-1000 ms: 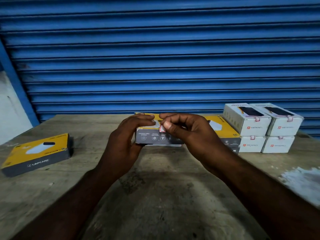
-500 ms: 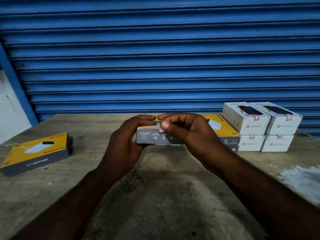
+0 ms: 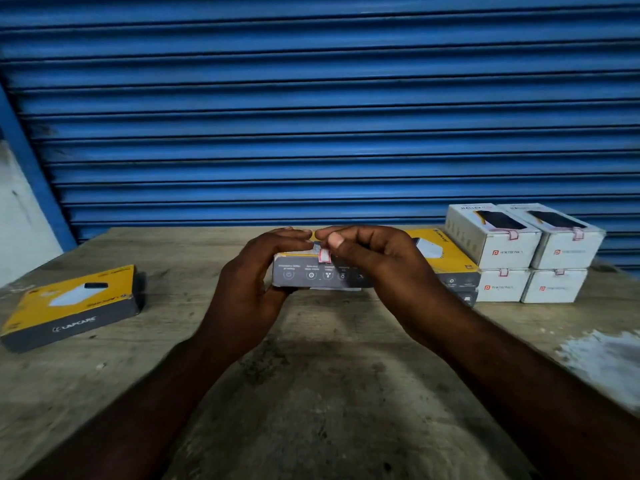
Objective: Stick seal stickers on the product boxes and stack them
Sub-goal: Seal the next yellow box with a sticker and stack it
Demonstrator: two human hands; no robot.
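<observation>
One box [image 3: 304,273], left hand [image 3: 247,289] gripping | right hand [image 3: 375,263] pinching seal sticker [image 3: 324,255] | I'm fearing creases if pressing unevenly.

Back wall: blue roller shutter [image 3: 311,98], ribbed, closed.
Tabletop [image 3: 311,393]: worn wood, before the shutter.
Left of shutter: pale wall [image 3: 17,220].

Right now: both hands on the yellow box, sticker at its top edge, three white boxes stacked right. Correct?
Not three: head view shows four white boxes, two on two. Left hand and right hand hold the yellow box, sticker at its top edge.
</observation>
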